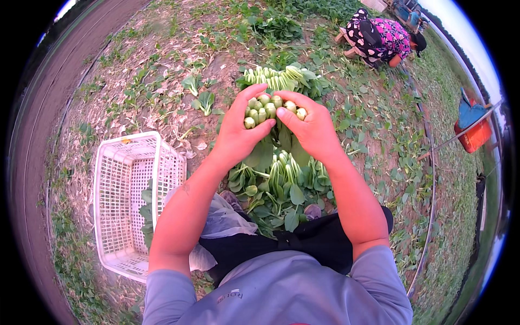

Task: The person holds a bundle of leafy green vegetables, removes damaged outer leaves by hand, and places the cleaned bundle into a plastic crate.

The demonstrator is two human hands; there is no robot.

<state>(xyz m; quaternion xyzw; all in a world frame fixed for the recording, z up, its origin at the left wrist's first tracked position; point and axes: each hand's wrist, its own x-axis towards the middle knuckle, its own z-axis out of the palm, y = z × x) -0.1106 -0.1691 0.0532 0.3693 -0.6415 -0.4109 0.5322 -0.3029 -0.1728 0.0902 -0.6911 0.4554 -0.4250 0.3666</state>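
Observation:
Between them, my left hand (245, 126) and my right hand (306, 124) clasp a bunch of leafy greens (260, 109), likely bok choy. The pale cut stem ends face up towards me, and the leaves hang below my palms. Both thumbs press on the near side of the bunch, their tips almost meeting. Just beyond my fingers lies a row of cut greens (270, 78) with stems side by side. Another pile of cut greens (284, 174) rests on the ground between my feet, partly hidden by my hands and forearms.
A white plastic crate (122, 199) with some leaves (147, 211) inside stands at my left. Loose plants (205, 102) lie on the soil. Another person (380, 38) crouches at the far right. A hose (431, 195) runs along the right, near an orange container (473, 136).

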